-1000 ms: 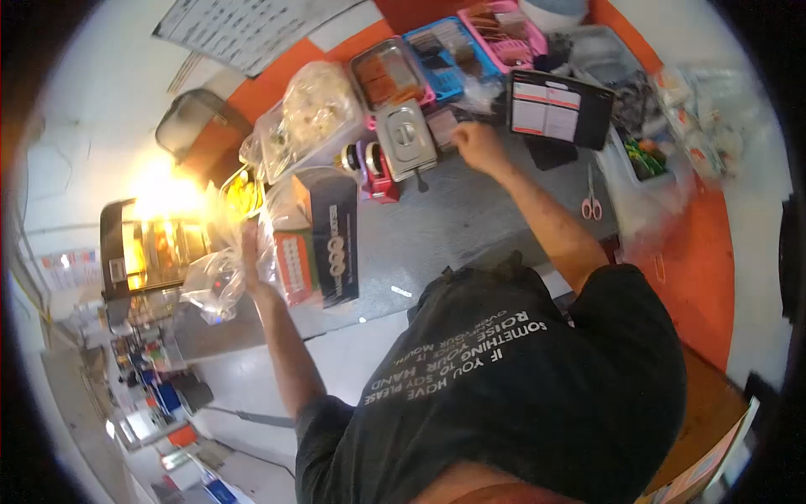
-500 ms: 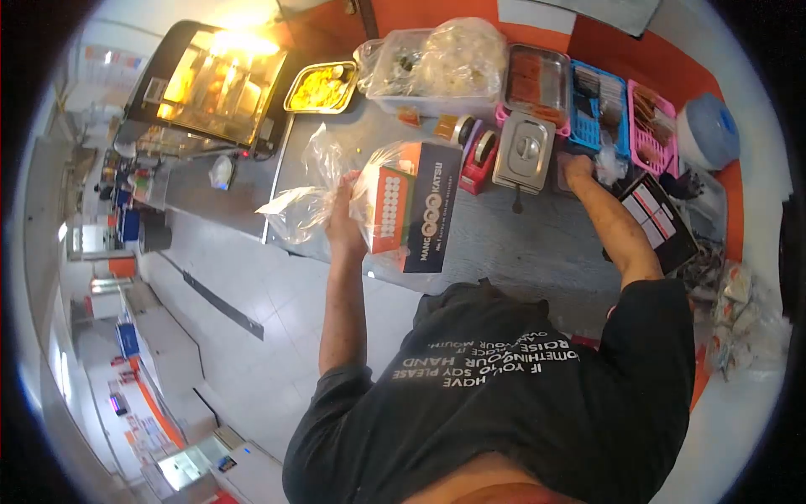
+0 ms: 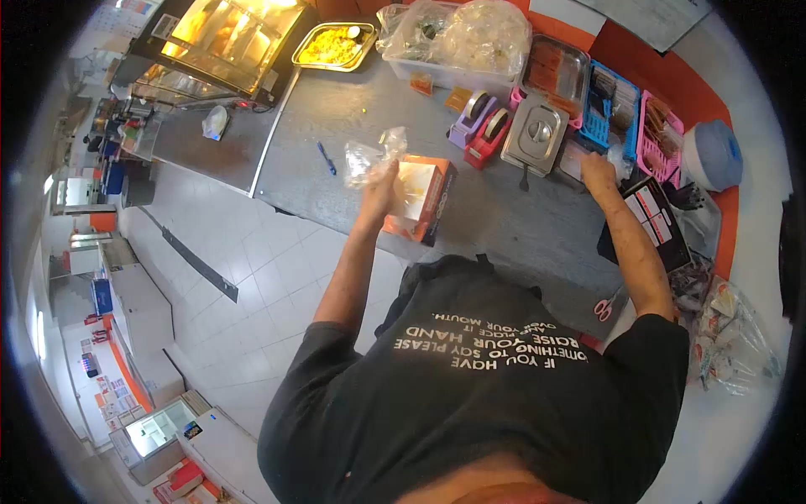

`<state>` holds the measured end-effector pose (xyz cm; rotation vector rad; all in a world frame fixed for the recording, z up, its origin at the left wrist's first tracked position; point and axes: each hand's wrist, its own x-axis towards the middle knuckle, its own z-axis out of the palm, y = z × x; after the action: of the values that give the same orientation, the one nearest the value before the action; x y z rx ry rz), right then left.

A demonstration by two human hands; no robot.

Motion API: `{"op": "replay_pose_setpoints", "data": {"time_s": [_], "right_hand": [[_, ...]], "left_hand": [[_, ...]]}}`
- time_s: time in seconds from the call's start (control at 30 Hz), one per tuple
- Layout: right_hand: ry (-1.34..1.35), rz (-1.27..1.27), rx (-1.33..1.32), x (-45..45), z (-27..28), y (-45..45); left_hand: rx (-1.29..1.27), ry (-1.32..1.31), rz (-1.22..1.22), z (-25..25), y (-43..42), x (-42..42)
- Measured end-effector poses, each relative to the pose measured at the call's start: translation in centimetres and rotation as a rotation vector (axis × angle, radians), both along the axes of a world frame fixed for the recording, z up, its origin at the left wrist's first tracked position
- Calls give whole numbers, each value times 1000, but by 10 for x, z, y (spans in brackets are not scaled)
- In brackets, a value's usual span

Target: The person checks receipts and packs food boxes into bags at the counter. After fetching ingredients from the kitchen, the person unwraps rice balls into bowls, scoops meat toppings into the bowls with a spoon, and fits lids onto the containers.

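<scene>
My left hand (image 3: 382,191) is closed around the gathered neck of a clear plastic bag (image 3: 363,161), whose loose end sticks out past the fingers. Inside the bag is an orange, white and black takeaway box (image 3: 431,197), near the front edge of the counter. My right hand (image 3: 598,175) is closed at a small clear container (image 3: 573,158), right of a lidded steel pan (image 3: 536,134). Its fingertips are hidden, so whatever they hold does not show.
Purple and red tape dispensers (image 3: 489,139) stand left of the pan. Blue (image 3: 596,126) and pink baskets (image 3: 663,151) line the back right, near a blue-and-white roll (image 3: 712,157). A pen (image 3: 326,158), scissors (image 3: 603,310) and a food tray (image 3: 334,46) lie on the grey counter.
The bagged box has tipped so its top now faces up, and its printed side has turned away. The bag's loose end has been gathered into my left hand. My right hand stays by the container.
</scene>
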<state>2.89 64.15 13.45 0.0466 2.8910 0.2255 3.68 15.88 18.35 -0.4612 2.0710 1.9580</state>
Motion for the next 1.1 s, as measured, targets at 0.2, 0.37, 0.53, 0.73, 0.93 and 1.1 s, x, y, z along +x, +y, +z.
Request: {"op": "replay_pose_setpoints", "data": {"time_s": [0.2,0.37,0.53,0.73,0.93,1.1], "right_hand": [[132,43,34,10,7,3],[82,-40,100,13,55,-24],[403,-121,35,34,143,-74],[399,-58,-1147,37,70,-218],[191,196,-867,77,45,-323],[304,127,-1081,82,9,-328]], "left_hand": [[-486,162,-284,-82,-3,-1],[-1076,415,-623,-16,7,30],[-496,313,-725,-41,-16,28],[-350,573,-636,-53,-39,46],[-929,1110,-847,-9,-30,49],[-647,493,-819,-24,-43,29]]}}
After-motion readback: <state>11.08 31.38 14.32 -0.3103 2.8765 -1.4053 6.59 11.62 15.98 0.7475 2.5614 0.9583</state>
